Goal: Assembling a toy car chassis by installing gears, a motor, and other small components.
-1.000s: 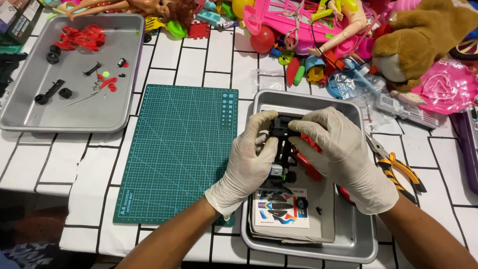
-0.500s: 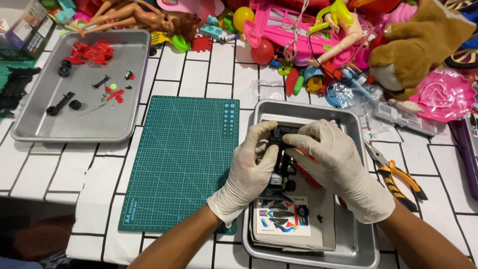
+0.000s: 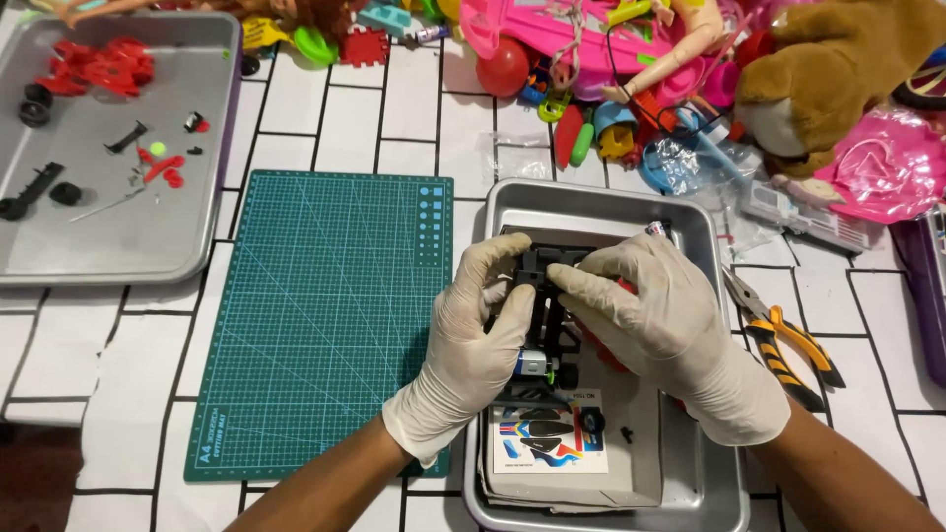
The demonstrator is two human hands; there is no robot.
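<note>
Clasping black toy frame [image 3: 545, 305], 2-handed grip

Green gridded mat [image 3: 325, 315], black chassis [image 3: 547, 296]

Both gloved hands close together, left hand [image 3: 480, 330] and right hand [image 3: 658, 317] fingers curled, gripping, forearms bare.

1. The green gridded cutting mat [image 3: 325, 315] lies left of the shallow metal tray [image 3: 601, 202].
2. The orange-handled pliers [image 3: 783, 340] lie right of that tray.
3. The printed paper sheet [image 3: 547, 453] lies in the tray.
4. The second metal tray of small parts [image 3: 187, 227] sits far left.
</note>
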